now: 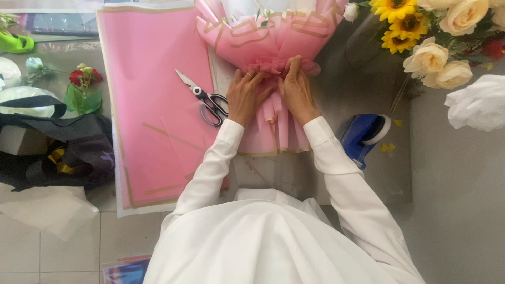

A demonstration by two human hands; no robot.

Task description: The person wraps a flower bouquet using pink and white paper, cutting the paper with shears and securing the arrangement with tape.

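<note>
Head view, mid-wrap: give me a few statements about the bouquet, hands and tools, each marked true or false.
1. Both hands grip the bouquet at its gathered neck. True: left hand, right hand.
2. The scissors lie on the pink paper sheet, left of the left hand. True.
3. The right hand holds the scissors. False: nobody touches them.
4. The blue tape dispenser sits left of the bouquet. False: it sits right, by the right sleeve.
5. Sunflowers stand at upper right. True.

Matt pink paper wrap (268, 39); metal scissors (206, 100)
</note>
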